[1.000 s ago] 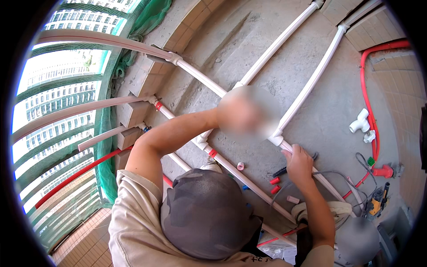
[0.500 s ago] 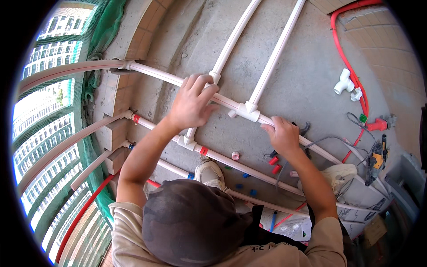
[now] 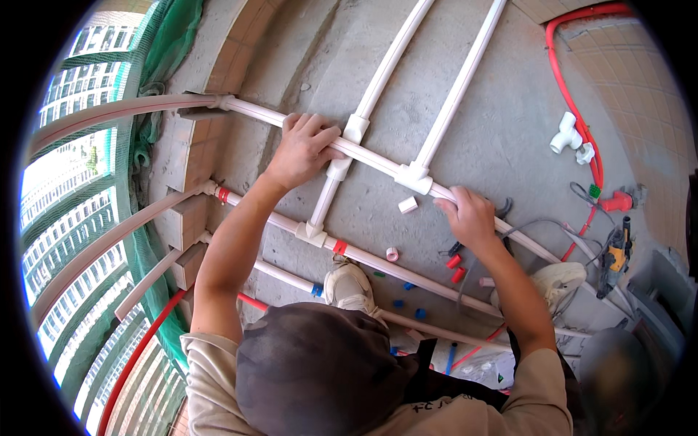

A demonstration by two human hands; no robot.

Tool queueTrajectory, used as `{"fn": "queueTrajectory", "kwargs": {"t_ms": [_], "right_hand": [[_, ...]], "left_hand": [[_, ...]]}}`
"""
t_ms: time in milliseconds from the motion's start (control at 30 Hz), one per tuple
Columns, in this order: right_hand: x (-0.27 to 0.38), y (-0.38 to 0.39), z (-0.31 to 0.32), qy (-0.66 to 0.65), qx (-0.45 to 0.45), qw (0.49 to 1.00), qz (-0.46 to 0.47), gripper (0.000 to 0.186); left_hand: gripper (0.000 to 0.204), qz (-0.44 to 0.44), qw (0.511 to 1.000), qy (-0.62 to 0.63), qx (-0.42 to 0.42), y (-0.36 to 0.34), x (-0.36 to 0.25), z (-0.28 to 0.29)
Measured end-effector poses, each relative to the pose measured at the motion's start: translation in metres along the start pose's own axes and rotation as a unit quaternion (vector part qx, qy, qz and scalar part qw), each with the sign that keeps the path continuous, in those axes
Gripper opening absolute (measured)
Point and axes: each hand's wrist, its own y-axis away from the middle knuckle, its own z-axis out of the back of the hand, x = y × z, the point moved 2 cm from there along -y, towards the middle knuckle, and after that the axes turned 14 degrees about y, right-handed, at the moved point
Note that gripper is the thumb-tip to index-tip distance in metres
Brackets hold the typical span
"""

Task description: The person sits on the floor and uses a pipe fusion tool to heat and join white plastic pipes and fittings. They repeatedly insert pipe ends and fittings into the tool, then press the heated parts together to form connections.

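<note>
A long white plastic pipe [image 3: 374, 160] with a red stripe runs across the floor from upper left to lower right. My left hand [image 3: 304, 151] is closed around it, just left of where it crosses a white fitting [image 3: 356, 128] on a branch pipe [image 3: 395, 64]. To the right, a white tee fitting [image 3: 413, 177] joins the long pipe to a second branch pipe [image 3: 459, 83]. My right hand [image 3: 471, 218] grips the same long pipe right of this tee, thumb on the near side. A short white pipe offcut [image 3: 408, 205] lies just below the tee.
A parallel pipe [image 3: 392, 271] with red bands lies nearer, beside my shoe [image 3: 349, 285]. Red caps [image 3: 455, 261] and blue caps [image 3: 420, 314] are scattered there. At right are loose white fittings [image 3: 566, 133], red conduit [image 3: 558, 65] and a corded yellow-black tool [image 3: 616, 258]. Green netting [image 3: 156, 65] hangs left.
My left hand has come down and left, closing on the pipe. The right hand keeps its grip. The offcut now shows well apart from the pipe. The view has shifted slightly.
</note>
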Motion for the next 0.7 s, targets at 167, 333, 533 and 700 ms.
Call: {"fn": "queueTrajectory", "kwargs": {"t_ms": [167, 333, 533, 700], "right_hand": [[-0.002, 0.001, -0.007, -0.011, -0.022, 1.000, -0.019, 0.038], [0.000, 0.001, -0.003, -0.038, -0.057, 0.995, -0.071, 0.041], [0.001, 0.000, -0.010, -0.047, -0.056, 0.993, -0.098, 0.040], [-0.001, -0.002, -0.009, -0.042, -0.038, 0.993, -0.104, 0.034]], "left_hand": [[0.047, 0.018, 0.999, -0.019, 0.036, -0.006, -0.004, 0.001], [0.052, 0.027, 0.990, -0.110, 0.083, -0.012, 0.015, 0.011], [0.053, -0.055, 0.997, -0.048, 0.001, -0.015, 0.017, 0.008], [0.055, -0.027, 0.999, -0.017, -0.023, -0.014, 0.020, 0.004]]}}
